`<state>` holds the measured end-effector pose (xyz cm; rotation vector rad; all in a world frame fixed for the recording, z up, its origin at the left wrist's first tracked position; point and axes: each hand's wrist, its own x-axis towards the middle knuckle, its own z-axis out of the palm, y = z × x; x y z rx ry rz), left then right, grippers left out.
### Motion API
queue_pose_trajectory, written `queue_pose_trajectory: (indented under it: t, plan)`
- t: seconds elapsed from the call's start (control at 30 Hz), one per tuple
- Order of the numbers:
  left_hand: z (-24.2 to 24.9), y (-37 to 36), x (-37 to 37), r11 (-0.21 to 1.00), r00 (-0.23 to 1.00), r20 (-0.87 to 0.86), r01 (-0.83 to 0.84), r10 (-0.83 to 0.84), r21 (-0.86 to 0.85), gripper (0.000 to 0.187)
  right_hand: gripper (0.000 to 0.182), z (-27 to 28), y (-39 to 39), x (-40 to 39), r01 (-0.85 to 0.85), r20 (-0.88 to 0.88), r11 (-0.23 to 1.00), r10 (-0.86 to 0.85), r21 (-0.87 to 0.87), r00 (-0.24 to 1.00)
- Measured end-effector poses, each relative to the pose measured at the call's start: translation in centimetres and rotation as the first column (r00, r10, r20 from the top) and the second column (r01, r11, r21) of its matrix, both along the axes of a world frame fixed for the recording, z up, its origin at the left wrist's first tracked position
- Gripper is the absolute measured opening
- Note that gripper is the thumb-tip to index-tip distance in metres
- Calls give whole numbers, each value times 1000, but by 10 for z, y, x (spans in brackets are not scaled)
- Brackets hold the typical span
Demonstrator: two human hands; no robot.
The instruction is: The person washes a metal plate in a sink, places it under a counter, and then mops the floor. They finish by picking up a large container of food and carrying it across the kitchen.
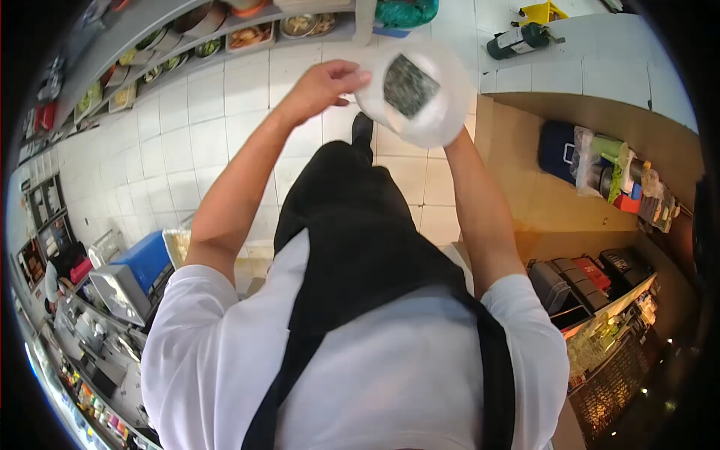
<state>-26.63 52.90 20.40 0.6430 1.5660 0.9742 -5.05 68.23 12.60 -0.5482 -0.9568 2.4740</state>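
Observation:
A round, whitish, translucent plastic container (450, 82) is held out in front of me above the floor. A dark green square sheet that looks like nori (409, 85) shows in its middle. My left hand (324, 88) is at the container's left edge, its fingers bent and the fingertips on that edge. My right hand is hidden behind the container; only its wrist and forearm show below the lower right side. The container seems to rest in that hand, though its fingers do not show.
Shelves (169, 64) with food trays and bowls run along the upper left. A green gas cylinder (517, 41) lies on a white tiled ledge at the upper right. A dark blue box (556, 152) and bags are on the right. A blue bin (142, 262) stands at the left.

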Motion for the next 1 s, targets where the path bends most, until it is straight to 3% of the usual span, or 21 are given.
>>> queue_pose_trajectory:
  t: [0.2, 0.23, 0.37, 0.5, 0.57, 0.63, 0.7, 0.77, 1.0]
  plan:
    - [-16, 152, 14, 952, 951, 55, 305, -304, -9, 53, 50, 5, 95, 50, 219, -6, 969, -221, -110, 975]
    - [-19, 176, 23, 959, 954, 103, 282, -283, 22, 59, 51, 9, 110, 61, 245, -7, 958, -249, -148, 969]
    - [-19, 270, 49, 866, 843, 241, 499, -480, -20, 55, 54, 23, 155, 102, 336, -39, 891, -364, -304, 931]
    - [-27, 351, 77, 826, 786, 316, 563, -531, -15, 57, 58, 28, 201, 125, 368, -87, 824, -444, -430, 892]
    - [-34, 392, 87, 818, 769, 363, 575, -525, -35, 52, 59, 17, 230, 135, 364, -120, 824, -453, -435, 883]
    - [-66, 432, 84, 786, 724, 361, 617, -587, 41, 53, 59, -27, 270, 143, 332, -195, 899, -394, -286, 898]
    - [-36, 460, 81, 834, 800, 320, 550, -507, -52, 54, 57, 6, 298, 129, 422, -96, 794, -507, -437, 857]
    - [-23, 490, 72, 866, 821, 342, 499, -457, -41, 52, 54, 27, 331, 117, 452, 42, 818, -469, -355, 882]
    - [-8, 596, 25, 930, 894, 308, 362, -325, -69, 49, 52, -22, 477, 75, 292, -48, 892, -327, -346, 944]
